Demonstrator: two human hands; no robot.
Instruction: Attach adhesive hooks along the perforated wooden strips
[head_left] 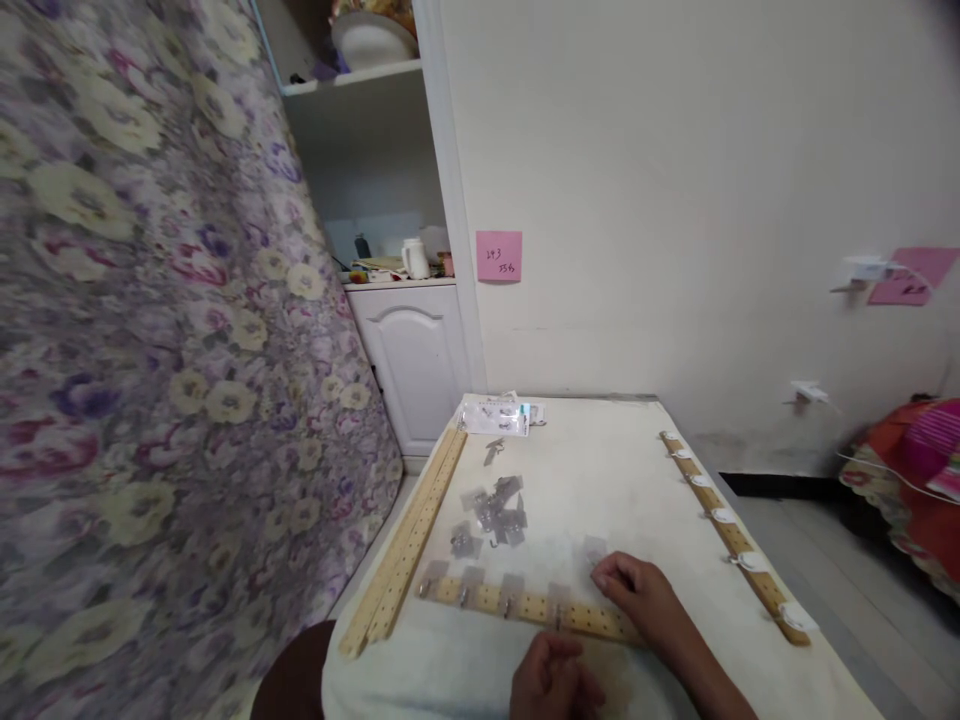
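Observation:
My right hand point(637, 596) is closed in a pinch on a clear adhesive hook point(595, 552), held just above the table past the right part of a pale wooden strip point(532, 606) with holes. Several clear square hooks with metal prongs sit along this strip, one of them a clear hook point(557, 603) near its middle. At the near side of the strip, my left hand point(551, 680) has its fingers curled in; whether anything is inside cannot be seen. A loose pile of clear hooks point(499, 512) lies beyond the strip.
Two more wooden strips point(409, 540) lie along the table's left edge. A strip with white hooks point(739, 540) runs along the right. A clear package point(495, 416) lies at the back of the cloth-covered table point(592, 455), near the wall. A floral curtain point(187, 350) hangs left.

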